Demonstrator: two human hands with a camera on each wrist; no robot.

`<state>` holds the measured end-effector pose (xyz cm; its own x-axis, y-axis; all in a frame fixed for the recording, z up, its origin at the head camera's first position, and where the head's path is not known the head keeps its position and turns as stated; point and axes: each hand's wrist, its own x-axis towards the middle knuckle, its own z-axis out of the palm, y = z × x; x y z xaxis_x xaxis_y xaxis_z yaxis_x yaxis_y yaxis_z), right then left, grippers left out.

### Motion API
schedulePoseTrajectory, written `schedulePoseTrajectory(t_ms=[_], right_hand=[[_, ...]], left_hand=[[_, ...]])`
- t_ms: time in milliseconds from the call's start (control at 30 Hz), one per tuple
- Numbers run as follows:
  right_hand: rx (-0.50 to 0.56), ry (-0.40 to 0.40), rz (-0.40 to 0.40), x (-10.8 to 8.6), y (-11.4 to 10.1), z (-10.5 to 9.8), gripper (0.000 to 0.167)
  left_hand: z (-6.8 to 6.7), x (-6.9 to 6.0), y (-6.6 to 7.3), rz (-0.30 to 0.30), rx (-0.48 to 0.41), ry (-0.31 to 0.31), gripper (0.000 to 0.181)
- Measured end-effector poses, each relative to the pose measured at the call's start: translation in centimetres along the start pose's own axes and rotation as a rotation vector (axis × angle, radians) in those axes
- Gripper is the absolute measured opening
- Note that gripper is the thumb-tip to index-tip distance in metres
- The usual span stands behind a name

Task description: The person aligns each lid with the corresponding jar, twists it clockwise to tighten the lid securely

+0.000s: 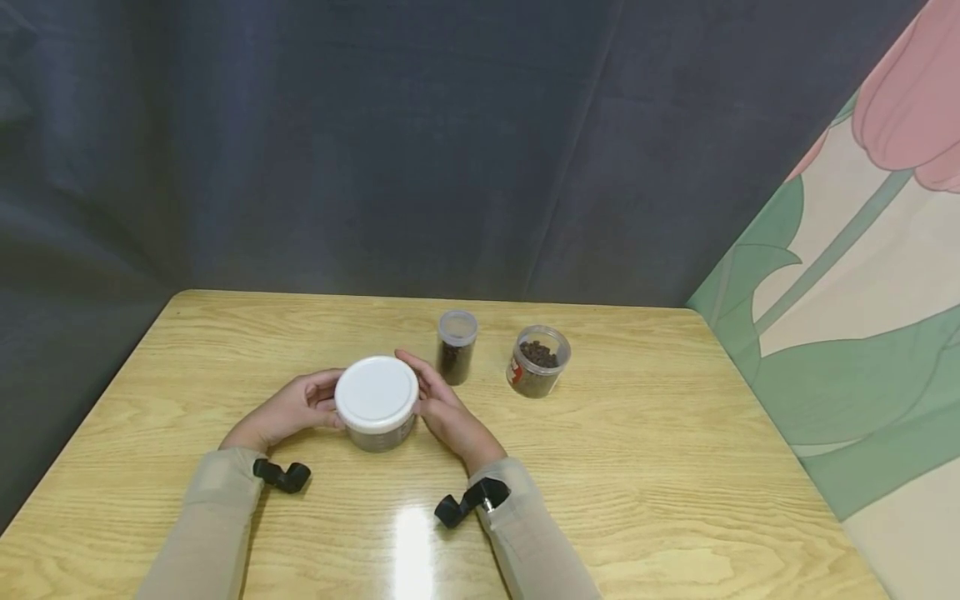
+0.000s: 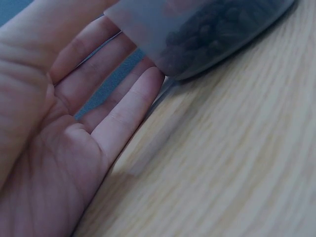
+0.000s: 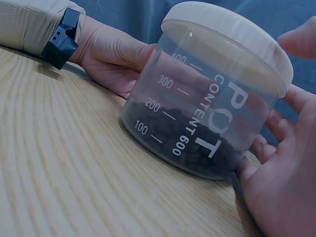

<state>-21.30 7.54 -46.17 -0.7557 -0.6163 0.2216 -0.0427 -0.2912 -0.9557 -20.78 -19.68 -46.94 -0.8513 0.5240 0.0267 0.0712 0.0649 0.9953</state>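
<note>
A clear plastic jar (image 3: 185,123) with a white lid (image 1: 377,392) stands on the table, printed "POT CONTENT 600" with scale marks. Small dark pieces (image 3: 175,136) cover its bottom, below about the 200 mark. From the left side my left hand (image 1: 288,408) holds the jar, its fingers reaching behind the wall. My right hand (image 1: 453,421) holds the opposite side, with the thumb near the lid's edge and the fingers passing behind. The left wrist view shows the left fingers (image 2: 126,111) against the jar's lower wall; some fingertips are hidden.
Beyond the right hand stands a narrow clear container (image 1: 455,350) with dark contents and a translucent top. To its right is a wider clear tub (image 1: 536,383) holding brown pieces, with a red label. A dark curtain hangs behind the wooden table (image 1: 637,467).
</note>
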Motion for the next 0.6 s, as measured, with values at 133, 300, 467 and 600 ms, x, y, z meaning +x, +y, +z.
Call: schedulePoseTrajectory(t_ms=[133,300,467,600], right_hand=[[-0.003,0.000,-0.013,0.0,0.0,0.0,0.079],[-0.015,0.000,-0.035,-0.1,0.2,-0.1,0.077],[-0.014,-0.004,-0.058,-0.5,0.5,-0.7,0.077],[0.007,-0.003,-0.061,-0.8,0.6,-1.0,0.079]], left_hand=[[-0.1,0.0,0.0,-0.003,0.001,0.005,0.085],[0.1,0.0,0.0,-0.023,0.001,0.021,0.085],[0.3,0.1,-0.1,-0.025,0.002,0.021,0.086],[0.3,0.2,0.0,-0.031,0.002,0.018,0.088]])
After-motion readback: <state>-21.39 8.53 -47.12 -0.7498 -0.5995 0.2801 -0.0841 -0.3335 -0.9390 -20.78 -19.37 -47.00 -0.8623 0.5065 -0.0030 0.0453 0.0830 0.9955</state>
